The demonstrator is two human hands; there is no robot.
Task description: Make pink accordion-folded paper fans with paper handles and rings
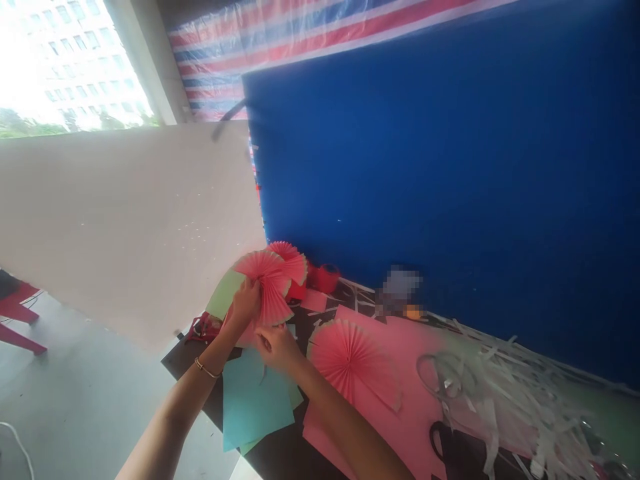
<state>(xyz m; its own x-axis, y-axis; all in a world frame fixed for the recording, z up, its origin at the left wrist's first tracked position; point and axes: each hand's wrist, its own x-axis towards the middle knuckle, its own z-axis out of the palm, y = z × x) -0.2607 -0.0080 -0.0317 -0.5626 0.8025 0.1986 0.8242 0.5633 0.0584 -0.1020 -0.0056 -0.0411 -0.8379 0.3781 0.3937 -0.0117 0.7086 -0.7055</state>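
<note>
My left hand (pixel 246 301) is closed on a pink pleated paper fan (pixel 275 297) with a pale green edge, gripping it near the centre of its folds. Close below the fan is my right hand (pixel 279 348), its fingers curled together; whatever they hold, if anything, is too small to make out. A second pink fan (pixel 284 253) shows partly behind the held one. Another large pink paper fan (pixel 350 360) lies spread on pink sheets, right of my right hand. Light blue paper (pixel 255 407) lies beneath my hands at the table's near left.
A dark table (pixel 280 460) carries pink sheets (pixel 400 340), tangled white paper strips (pixel 505 393) and a red tape roll (pixel 328 277). Green paper (pixel 226 293) and a red-strapped item (pixel 203 328) lie at the left corner. A blue panel (pixel 440 173) rises behind; a red stool (pixel 20 313) stands left.
</note>
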